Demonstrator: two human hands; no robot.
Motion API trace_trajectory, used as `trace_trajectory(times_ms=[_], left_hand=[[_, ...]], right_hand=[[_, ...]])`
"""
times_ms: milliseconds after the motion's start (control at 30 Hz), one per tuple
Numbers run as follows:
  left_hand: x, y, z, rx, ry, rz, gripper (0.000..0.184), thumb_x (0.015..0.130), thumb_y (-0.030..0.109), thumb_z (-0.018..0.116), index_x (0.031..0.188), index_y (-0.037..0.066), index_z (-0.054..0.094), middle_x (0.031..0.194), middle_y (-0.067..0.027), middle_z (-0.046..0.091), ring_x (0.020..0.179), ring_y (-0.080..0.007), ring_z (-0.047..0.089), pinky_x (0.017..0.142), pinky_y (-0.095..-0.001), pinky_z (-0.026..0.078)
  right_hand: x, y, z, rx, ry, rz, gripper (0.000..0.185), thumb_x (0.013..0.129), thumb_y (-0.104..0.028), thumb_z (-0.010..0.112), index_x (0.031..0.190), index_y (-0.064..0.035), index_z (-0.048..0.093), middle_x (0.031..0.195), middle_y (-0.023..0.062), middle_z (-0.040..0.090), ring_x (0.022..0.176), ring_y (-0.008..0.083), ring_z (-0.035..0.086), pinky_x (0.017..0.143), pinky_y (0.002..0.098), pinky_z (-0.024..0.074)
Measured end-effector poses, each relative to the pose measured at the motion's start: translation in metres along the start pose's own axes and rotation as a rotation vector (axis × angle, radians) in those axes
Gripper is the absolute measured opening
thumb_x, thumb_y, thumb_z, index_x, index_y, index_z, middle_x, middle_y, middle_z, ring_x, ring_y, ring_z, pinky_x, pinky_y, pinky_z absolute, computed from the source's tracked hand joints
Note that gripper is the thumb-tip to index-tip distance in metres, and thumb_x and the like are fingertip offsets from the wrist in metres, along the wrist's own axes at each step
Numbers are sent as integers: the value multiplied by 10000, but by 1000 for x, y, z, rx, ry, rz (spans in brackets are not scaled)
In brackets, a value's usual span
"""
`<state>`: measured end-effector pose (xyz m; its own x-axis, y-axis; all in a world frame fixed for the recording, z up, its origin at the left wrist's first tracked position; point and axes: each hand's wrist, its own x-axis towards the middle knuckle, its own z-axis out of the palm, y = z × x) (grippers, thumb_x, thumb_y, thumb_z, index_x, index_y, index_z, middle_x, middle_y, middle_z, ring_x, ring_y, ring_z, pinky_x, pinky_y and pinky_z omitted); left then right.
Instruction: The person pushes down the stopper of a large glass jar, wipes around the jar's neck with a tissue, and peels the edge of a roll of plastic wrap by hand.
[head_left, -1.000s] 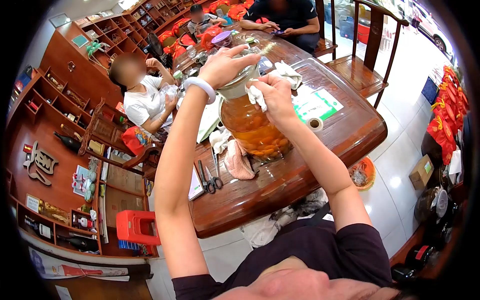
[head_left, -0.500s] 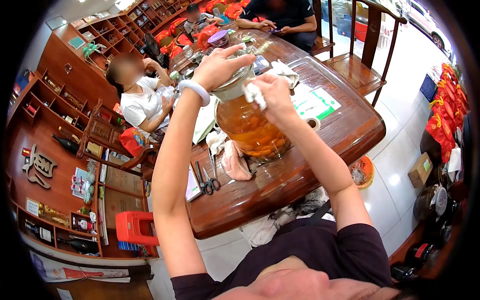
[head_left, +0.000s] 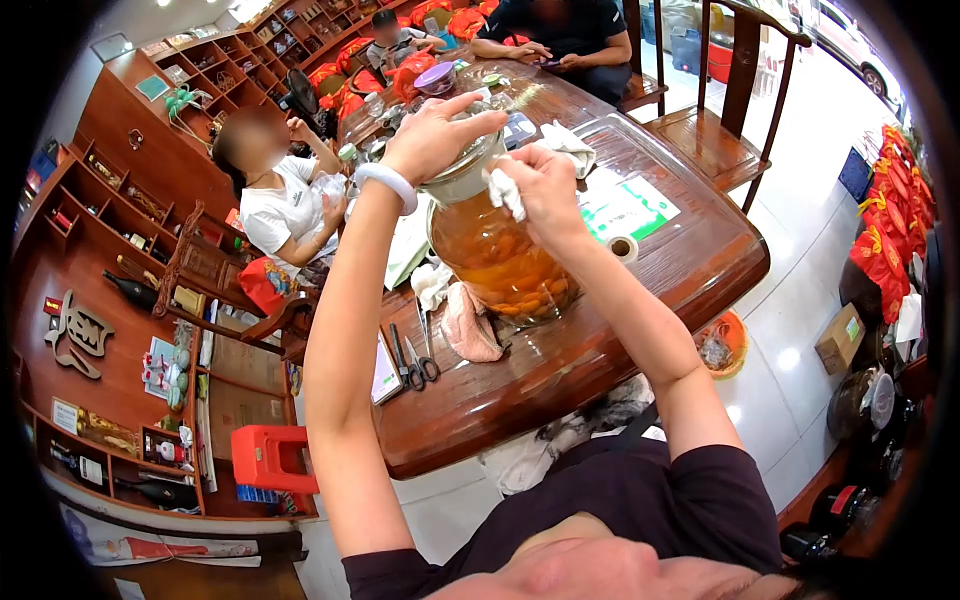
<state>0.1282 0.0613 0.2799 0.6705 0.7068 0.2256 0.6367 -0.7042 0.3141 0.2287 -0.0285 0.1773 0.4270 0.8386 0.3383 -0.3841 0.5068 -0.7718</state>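
Observation:
A large glass jar (head_left: 500, 260) with orange pieces in amber liquid stands on the table. My left hand (head_left: 435, 135) lies across its top with fingers stretched out and apart; it hides most of the lid. A pale bangle (head_left: 388, 186) circles that wrist. In my right hand (head_left: 545, 190), closed fingers pinch a crumpled white tissue (head_left: 507, 194) against or very near the jar's neck. A pink cloth (head_left: 473, 325) and a white crumpled cloth (head_left: 431, 285) lie by the jar's base. Scissors (head_left: 420, 368) lie to the left of the pink cloth.
The dark wooden table (head_left: 690, 290) also bears a green-and-white sheet (head_left: 632, 208), a tape roll (head_left: 623, 248) and a white cloth (head_left: 568, 148). Other people sit around it. A red stool (head_left: 268, 457) stands at left, a wooden chair (head_left: 735, 110) at right, an orange basket (head_left: 722, 343) below.
My right hand and the tissue have shifted slightly left along the jar's neck. My left hand stays on top, and the jar has not visibly moved.

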Motion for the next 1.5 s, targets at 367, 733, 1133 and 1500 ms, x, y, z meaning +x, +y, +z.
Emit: trace_trajectory(times_ms=[367, 733, 1133, 1500], left_hand=[[8, -10, 3, -24, 11, 22, 714, 717, 639, 512, 1256, 171, 494, 1294, -222, 419, 1220, -359, 374, 1014, -393, 291], [-6, 9, -1, -10, 30, -20, 653, 759, 535, 561, 1243, 101, 499, 1268, -207, 438, 1216, -308, 384, 999, -359, 298], [-6, 8, -1, -28, 32, 8, 650, 758, 538, 565, 1239, 105, 504, 1261, -198, 454, 1203, -301, 398, 991, -357, 303], [-3, 1, 0, -12, 29, 11, 726, 708, 651, 530, 1255, 175, 495, 1287, -207, 429, 1208, -333, 394, 997, -373, 313]], right_hand=[[-1, 3, 5, 39, -2, -7, 101, 769, -60, 620, 723, -1, 552, 618, 54, 581, 427, 94, 508, 364, 204, 384], [3, -9, -29, 212, -158, 113, 166, 813, -54, 604, 959, 25, 589, 854, 60, 625, 723, 111, 590, 609, 225, 480], [1, -9, -37, 195, -183, 145, 155, 822, -102, 612, 943, -4, 606, 813, 25, 623, 655, 69, 577, 553, 194, 458], [0, 0, -34, 52, -97, -35, 228, 794, -128, 644, 946, 40, 620, 780, 25, 630, 641, 45, 549, 568, 173, 429]])
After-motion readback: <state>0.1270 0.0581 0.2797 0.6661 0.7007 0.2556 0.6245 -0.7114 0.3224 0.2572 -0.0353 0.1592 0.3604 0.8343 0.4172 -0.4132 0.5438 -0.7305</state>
